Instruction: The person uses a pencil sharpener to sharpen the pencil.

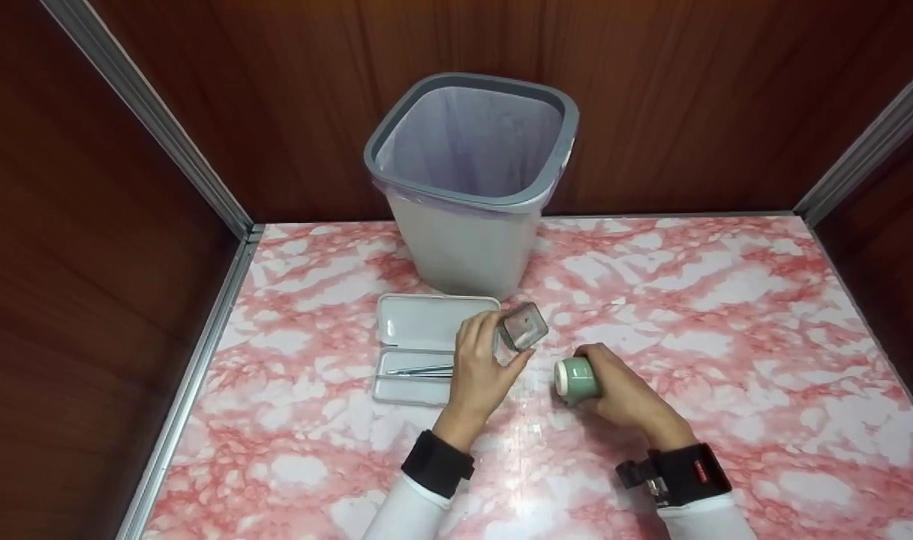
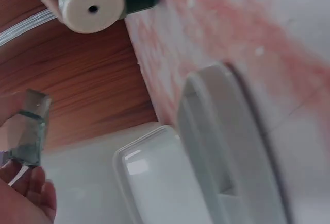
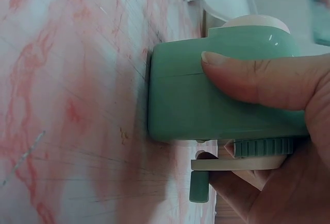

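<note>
A small clear drawer (image 1: 526, 328), like a sharpener's shavings box, is pinched between the thumb and fingers of my left hand (image 1: 479, 371). It is tilted, just above the pencil case (image 1: 433, 319). My right hand (image 1: 629, 394) grips a green crank pencil sharpener (image 1: 580, 379), its thumb across one side in the right wrist view. On the sharpener's other side sits the crank handle (image 3: 234, 164) with a green knob. The left wrist view shows the cream front (image 2: 92, 9) with a dark pencil hole. Sharpener and drawer are apart.
A grey bin (image 1: 467, 244) with a lilac liner stands at the back, behind the pencil case. That case lies open, thin pencil-like sticks (image 1: 422, 370) in its near half. Brown wood-look panels (image 1: 689, 112) enclose the red-and-white marbled table (image 1: 726, 322).
</note>
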Action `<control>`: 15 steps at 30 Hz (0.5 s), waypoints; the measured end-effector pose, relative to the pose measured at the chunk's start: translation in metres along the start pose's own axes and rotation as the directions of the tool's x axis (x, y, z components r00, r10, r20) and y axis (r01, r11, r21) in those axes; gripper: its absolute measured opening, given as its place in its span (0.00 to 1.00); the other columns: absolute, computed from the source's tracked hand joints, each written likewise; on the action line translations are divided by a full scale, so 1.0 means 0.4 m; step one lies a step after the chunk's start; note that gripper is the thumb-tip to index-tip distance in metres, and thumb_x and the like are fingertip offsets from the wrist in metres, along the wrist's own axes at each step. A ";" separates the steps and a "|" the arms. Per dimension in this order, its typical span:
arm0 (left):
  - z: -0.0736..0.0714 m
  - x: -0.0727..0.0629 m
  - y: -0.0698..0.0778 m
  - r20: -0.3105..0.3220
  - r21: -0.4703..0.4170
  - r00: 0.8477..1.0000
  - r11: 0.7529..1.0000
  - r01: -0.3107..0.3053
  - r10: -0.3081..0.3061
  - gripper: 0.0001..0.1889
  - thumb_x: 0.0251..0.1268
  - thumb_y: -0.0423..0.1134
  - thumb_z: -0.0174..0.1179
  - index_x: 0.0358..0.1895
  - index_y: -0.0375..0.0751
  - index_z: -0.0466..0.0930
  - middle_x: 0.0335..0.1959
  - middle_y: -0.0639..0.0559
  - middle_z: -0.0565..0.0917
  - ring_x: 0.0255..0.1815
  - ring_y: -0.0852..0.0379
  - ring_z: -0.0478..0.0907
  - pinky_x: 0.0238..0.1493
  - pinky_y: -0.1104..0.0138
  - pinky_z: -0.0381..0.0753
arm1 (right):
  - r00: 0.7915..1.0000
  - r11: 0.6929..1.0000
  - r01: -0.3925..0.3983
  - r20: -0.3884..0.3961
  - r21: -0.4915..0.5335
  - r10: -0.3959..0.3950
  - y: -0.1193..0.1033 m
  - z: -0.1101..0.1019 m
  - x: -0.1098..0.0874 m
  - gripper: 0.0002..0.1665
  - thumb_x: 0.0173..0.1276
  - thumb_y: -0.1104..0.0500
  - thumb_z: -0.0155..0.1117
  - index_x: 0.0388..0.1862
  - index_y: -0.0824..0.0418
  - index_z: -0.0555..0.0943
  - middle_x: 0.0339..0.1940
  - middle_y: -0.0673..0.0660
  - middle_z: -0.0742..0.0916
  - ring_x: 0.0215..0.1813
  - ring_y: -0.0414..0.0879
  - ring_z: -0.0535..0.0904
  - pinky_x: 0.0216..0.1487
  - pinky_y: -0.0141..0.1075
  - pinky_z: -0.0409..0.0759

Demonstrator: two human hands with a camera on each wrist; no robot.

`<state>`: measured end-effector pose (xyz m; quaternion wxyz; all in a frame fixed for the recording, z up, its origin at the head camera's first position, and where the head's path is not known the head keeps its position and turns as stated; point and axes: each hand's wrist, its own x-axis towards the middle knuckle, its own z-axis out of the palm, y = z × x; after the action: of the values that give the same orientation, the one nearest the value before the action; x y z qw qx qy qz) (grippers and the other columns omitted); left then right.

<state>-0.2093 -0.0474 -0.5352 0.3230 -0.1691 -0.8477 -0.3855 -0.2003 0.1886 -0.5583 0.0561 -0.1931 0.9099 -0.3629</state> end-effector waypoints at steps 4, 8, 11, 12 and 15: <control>0.012 -0.036 -0.016 0.167 0.044 0.984 0.998 0.054 -0.061 0.32 0.42 0.39 0.79 0.52 0.33 0.75 0.48 0.45 0.76 0.50 0.49 0.73 0.55 0.60 0.73 | 1.000 1.000 -0.016 0.001 0.000 0.016 0.000 0.000 -0.002 0.43 0.42 0.75 0.75 0.59 0.65 0.68 0.50 0.60 0.78 0.52 0.57 0.76 0.55 0.54 0.72; 0.015 -0.058 -0.025 0.292 0.075 0.948 0.992 0.105 -0.122 0.31 0.41 0.39 0.79 0.50 0.32 0.76 0.46 0.45 0.77 0.47 0.49 0.74 0.51 0.61 0.75 | 0.999 0.999 -0.031 0.013 0.006 0.031 0.000 0.001 0.000 0.44 0.42 0.75 0.74 0.60 0.64 0.68 0.51 0.60 0.78 0.53 0.58 0.76 0.56 0.55 0.72; 0.019 -0.068 -0.025 0.356 0.100 0.924 0.989 0.113 -0.142 0.31 0.41 0.41 0.79 0.49 0.31 0.76 0.45 0.45 0.77 0.46 0.50 0.74 0.50 0.62 0.76 | 1.000 1.000 -0.022 0.014 0.006 0.022 -0.001 0.002 0.002 0.43 0.42 0.75 0.74 0.59 0.64 0.68 0.50 0.59 0.78 0.53 0.57 0.76 0.56 0.55 0.73; 0.021 -0.072 -0.024 0.373 0.109 0.917 0.988 0.110 -0.143 0.31 0.41 0.41 0.79 0.48 0.31 0.76 0.44 0.45 0.77 0.46 0.50 0.74 0.50 0.62 0.76 | 1.000 1.000 -0.013 0.013 0.003 0.013 -0.001 0.002 0.003 0.42 0.42 0.75 0.75 0.59 0.64 0.69 0.50 0.59 0.78 0.52 0.57 0.76 0.55 0.54 0.73; 0.028 -0.080 -0.016 0.423 0.138 0.894 0.985 0.100 -0.150 0.31 0.42 0.44 0.79 0.48 0.31 0.76 0.43 0.45 0.77 0.46 0.49 0.74 0.51 0.63 0.76 | 1.000 1.000 0.005 0.005 -0.008 -0.005 -0.002 0.002 0.005 0.41 0.42 0.73 0.77 0.56 0.62 0.70 0.49 0.57 0.77 0.50 0.54 0.76 0.52 0.52 0.74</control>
<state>-0.1937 -0.0441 -0.5660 0.1110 -0.1769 -0.9276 -0.3098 -0.2018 0.1867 -0.5580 0.0569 -0.1964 0.9108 -0.3587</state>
